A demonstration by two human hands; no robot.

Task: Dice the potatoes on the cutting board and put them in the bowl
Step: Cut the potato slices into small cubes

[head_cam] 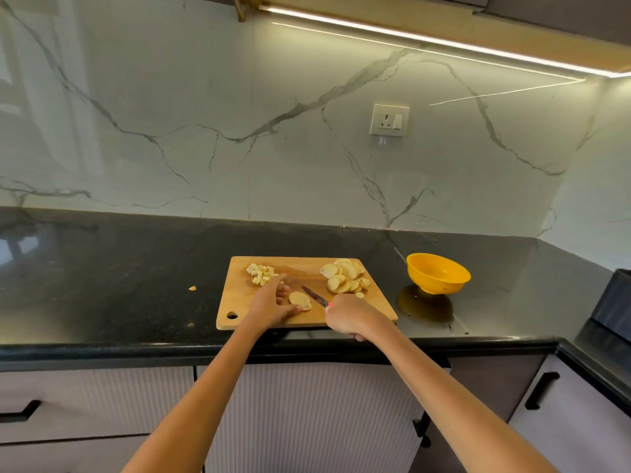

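You are looking down at a black stone countertop (119,268) with a wooden cutting board (246,302) lying near its front edge, directly ahead of you. Both of your bare forearms reach in from below.

Your left hand (269,303) rests on the board with its fingers loosely spread, the thumb and fingertips touching a small stack of potato slices (300,299) near the board's middle. Your right hand (346,317) is closed in a fist around the handle of a knife (314,296); the blade points away from you and to the left, its tip just beyond the held slices. Whether the edge touches them cannot be told.

At the far left of the board sits a small pile of diced potato (261,273). At the far right lies a larger heap of round potato slices (346,276), overlapping one another, still uncut.

A yellow bowl (438,273) stands on the countertop just to the right of the board, apart from it. Its inside looks bare of potato.

1 stray potato scrap (192,288) lies on the countertop to the left of the board. Behind everything rises a white marble-patterned backsplash (205,114) with a wall socket (389,120), and a light strip (426,40) glows under the cabinet above.
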